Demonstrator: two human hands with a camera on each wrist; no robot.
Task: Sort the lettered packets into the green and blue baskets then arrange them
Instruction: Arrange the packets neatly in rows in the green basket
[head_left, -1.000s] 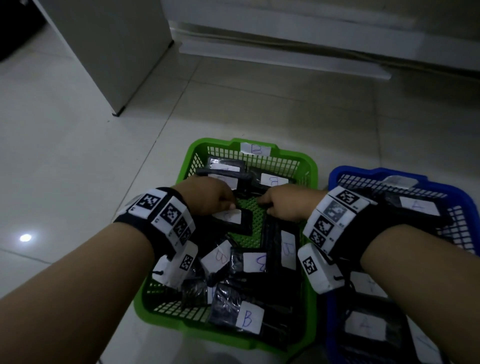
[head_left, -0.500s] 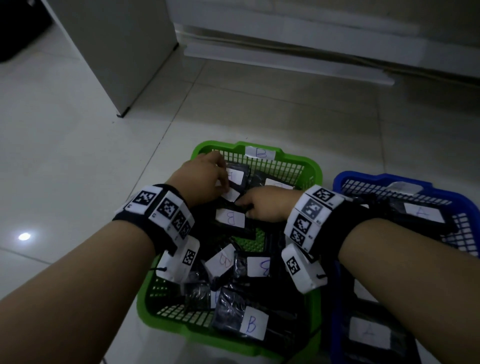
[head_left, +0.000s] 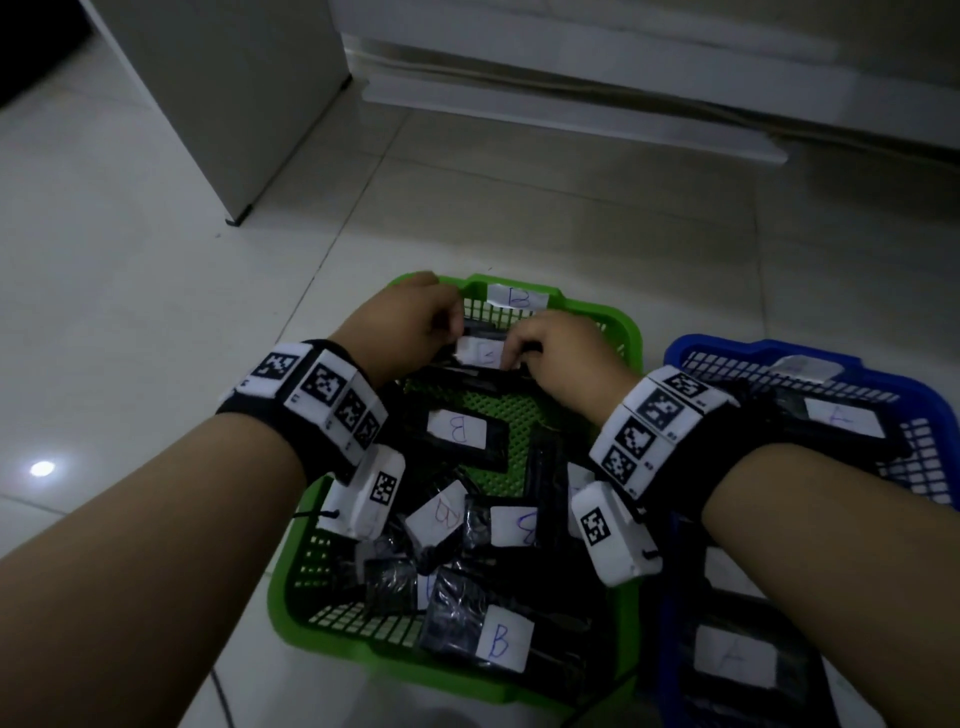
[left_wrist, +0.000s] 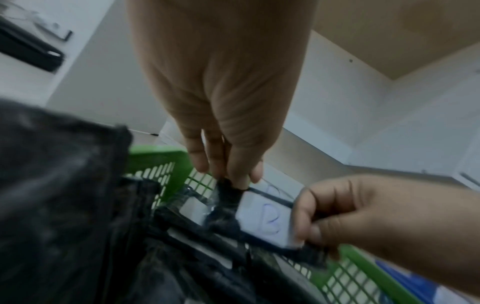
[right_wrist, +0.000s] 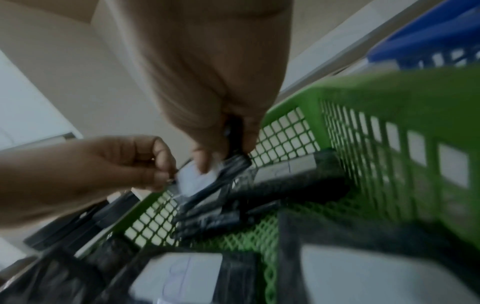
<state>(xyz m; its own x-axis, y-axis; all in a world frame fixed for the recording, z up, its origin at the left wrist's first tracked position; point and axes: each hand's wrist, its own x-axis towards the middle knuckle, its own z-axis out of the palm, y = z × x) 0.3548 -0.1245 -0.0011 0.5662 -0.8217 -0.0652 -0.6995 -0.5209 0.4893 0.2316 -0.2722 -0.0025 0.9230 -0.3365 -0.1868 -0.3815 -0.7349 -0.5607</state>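
Both hands hold one black packet with a white B label (head_left: 480, 352) at the far end of the green basket (head_left: 626, 332). My left hand (head_left: 415, 325) pinches its left end, and my right hand (head_left: 558, 348) pinches its right end. In the left wrist view the left fingertips (left_wrist: 235, 174) nip the packet's dark edge beside the B label (left_wrist: 267, 220). The right wrist view shows the right fingers (right_wrist: 228, 144) on the same packet (right_wrist: 205, 183). Several more B packets (head_left: 460, 434) lie loose in the green basket. The blue basket (head_left: 930, 410) at the right holds A packets (head_left: 841, 415).
The baskets stand side by side on a pale tiled floor (head_left: 156, 312). A white cabinet (head_left: 223, 93) rises at the back left, and a low white ledge (head_left: 571, 114) runs along the back. Each basket's far rim carries a paper label (head_left: 517, 297).
Both hands have moved from the middle of the green basket to its far end and now hold one B packet between them there.
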